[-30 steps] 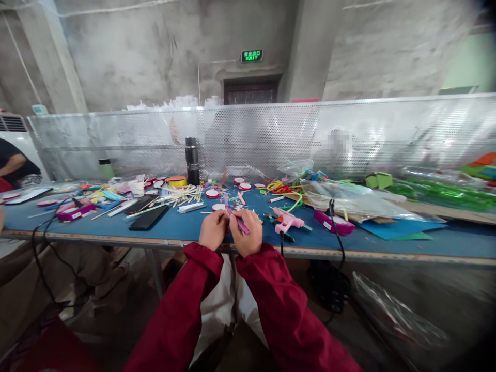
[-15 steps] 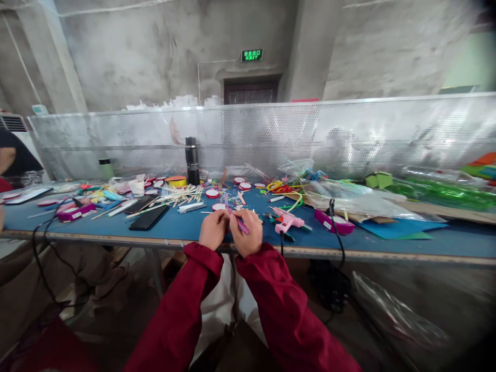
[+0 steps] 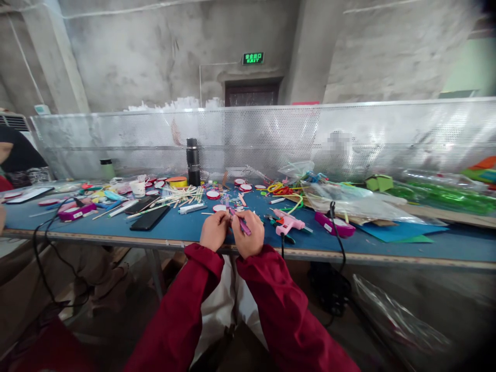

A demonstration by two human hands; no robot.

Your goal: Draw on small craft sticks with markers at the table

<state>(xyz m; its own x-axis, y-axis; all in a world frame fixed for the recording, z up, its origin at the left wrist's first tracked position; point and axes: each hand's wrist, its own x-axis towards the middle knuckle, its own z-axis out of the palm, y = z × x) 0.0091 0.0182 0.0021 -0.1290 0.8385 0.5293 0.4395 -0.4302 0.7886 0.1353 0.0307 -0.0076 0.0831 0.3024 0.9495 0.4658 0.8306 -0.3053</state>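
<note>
In the head view both hands meet just above the table's front edge. My right hand [image 3: 250,233] is closed around a slim purple tool [image 3: 244,226], whose exact kind I cannot make out. Its back end shows under the fingers, and a purple part rises beyond the fingertips. Close beside it, my left hand [image 3: 214,230] is pinched shut near the tool's front; whatever the fingers grip is too small and covered to name. A white disc with a red rim [image 3: 220,208] lies just beyond the hands. To the right rests a pink glue gun [image 3: 289,222].
A black phone [image 3: 149,219], a capped pen [image 3: 192,208] and a heap of pale sticks [image 3: 182,196] lie left. A black flask [image 3: 192,163] stands behind. Purple boxes with cords [image 3: 335,224] and plastic bags [image 3: 349,199] are at right. Another person's sleeve [image 3: 21,155] shows far left.
The view has shifted very slightly. My hands stay together in nearly the same place, with the purple tool still in my right hand and turned a little.
</note>
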